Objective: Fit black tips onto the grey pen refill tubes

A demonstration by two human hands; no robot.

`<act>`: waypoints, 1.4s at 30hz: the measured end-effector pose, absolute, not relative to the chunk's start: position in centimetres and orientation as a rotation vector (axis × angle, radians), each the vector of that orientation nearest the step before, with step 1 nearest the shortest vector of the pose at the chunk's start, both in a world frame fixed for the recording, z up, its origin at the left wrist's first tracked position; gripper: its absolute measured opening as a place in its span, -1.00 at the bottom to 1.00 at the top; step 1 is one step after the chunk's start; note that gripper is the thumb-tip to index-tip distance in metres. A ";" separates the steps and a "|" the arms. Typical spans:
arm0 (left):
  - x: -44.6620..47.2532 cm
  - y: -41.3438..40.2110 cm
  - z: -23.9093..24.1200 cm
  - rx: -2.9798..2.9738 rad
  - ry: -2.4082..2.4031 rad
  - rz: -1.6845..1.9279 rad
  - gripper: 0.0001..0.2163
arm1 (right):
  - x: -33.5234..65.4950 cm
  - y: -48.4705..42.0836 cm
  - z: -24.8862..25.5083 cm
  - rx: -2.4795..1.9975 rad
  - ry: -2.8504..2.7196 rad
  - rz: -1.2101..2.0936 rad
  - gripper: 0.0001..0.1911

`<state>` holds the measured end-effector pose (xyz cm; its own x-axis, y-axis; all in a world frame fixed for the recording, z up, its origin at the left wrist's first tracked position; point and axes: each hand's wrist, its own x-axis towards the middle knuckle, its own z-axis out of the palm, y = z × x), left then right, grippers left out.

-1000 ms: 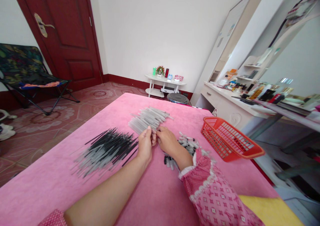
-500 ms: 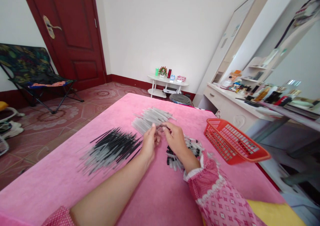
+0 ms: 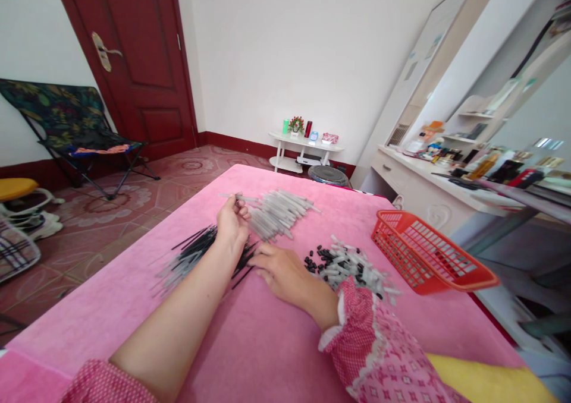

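My left hand [image 3: 234, 220] is closed in a pinch around a thin translucent pen barrel [image 3: 226, 195], held above the pink cloth. To its right lies a pile of similar clear-grey barrels [image 3: 281, 213]. My right hand [image 3: 285, 275] reaches leftward with its fingers stretched out, their tips at the right end of a pile of black pen refills [image 3: 191, 251]. Whether the tips touch a refill I cannot tell. My left forearm covers part of that pile. Right of my right hand lies a heap of small black plugs and clear caps [image 3: 352, 263].
A red plastic basket [image 3: 428, 251] stands at the table's right side. Pink cloth [image 3: 250, 343] covers the table, and something yellow [image 3: 486, 376] lies at its lower right. Beyond are a folding chair [image 3: 89, 129], a small white stand [image 3: 307, 141] and a cluttered dresser [image 3: 414, 165].
My hands were together over the barrels and have parted. The left moved left and farther away with a barrel; the right moved left and nearer to the refills, uncovering the cap heap.
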<state>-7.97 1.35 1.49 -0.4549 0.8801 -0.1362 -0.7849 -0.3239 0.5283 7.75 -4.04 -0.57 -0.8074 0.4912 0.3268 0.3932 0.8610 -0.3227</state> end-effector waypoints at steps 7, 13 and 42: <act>-7.7 1.2 1.5 0.118 0.655 1.894 -0.83 | 6.8 -4.9 -1.3 -0.493 -2.814 0.164 -0.80; -7.1 1.2 1.5 0.113 0.596 1.827 -0.81 | 8.6 -3.5 -0.2 -0.543 -2.768 0.157 -0.78; -0.3 -0.6 -0.8 0.056 0.470 1.565 -0.85 | 13.0 0.2 4.3 -0.702 -1.320 0.778 -0.83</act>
